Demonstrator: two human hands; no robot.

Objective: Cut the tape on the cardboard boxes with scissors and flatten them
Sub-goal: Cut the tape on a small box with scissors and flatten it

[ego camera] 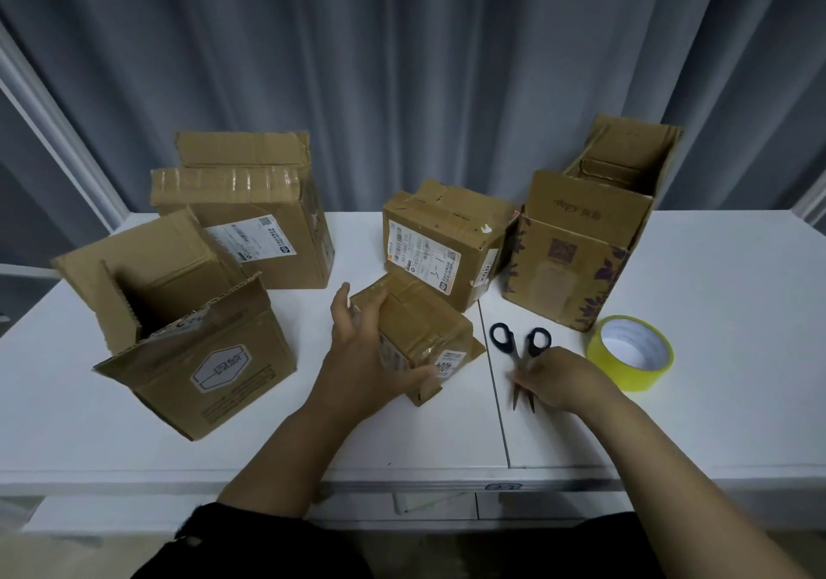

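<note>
A small taped cardboard box (420, 323) lies on the white table (715, 332) near the middle. My left hand (362, 350) grips its near left side, fingers over the far end and thumb along the front. Black-handled scissors (520, 346) lie on the table just right of it, handles pointing away, blades slightly apart. My right hand (561, 382) rests over the blades with fingers curled onto them.
An open box (201, 355) sits at the left, a taller taped box (259, 221) behind it. A labelled box (442, 243) stands at the centre back and an open patterned box (581, 247) at the right. A yellow tape roll (630, 353) lies beside my right hand.
</note>
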